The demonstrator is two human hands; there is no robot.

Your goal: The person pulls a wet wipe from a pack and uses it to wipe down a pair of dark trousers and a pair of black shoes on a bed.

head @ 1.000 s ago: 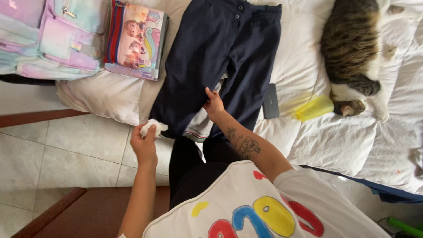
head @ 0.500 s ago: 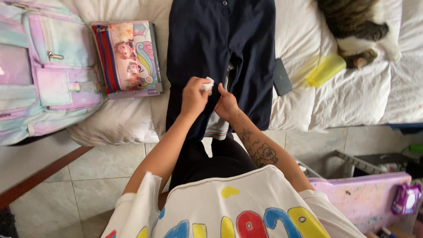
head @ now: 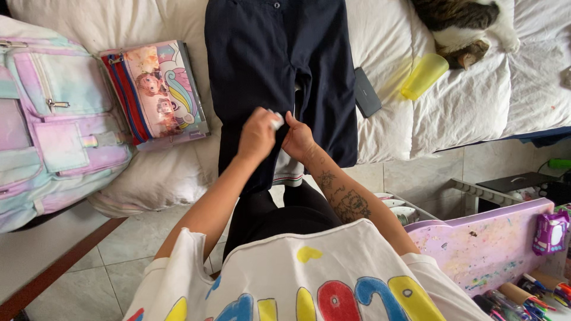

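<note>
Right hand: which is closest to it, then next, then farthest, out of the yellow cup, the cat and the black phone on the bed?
From the right hand:
1. Black phone, just beyond the trousers.
2. Yellow cup, lying farther along the bed.
3. Cat, at the far top corner.

White short-sleeved shirt with colourful letters, dark trousers, tattooed right forearm.

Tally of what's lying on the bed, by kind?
Trousers: 1
Backpack: 1
Pencil case: 1
Cup, yellow: 1
Flat dark case: 1
Cat: 1
White wad, in the left hand over the trousers, beside the right hand: 1
Total: 7
</note>
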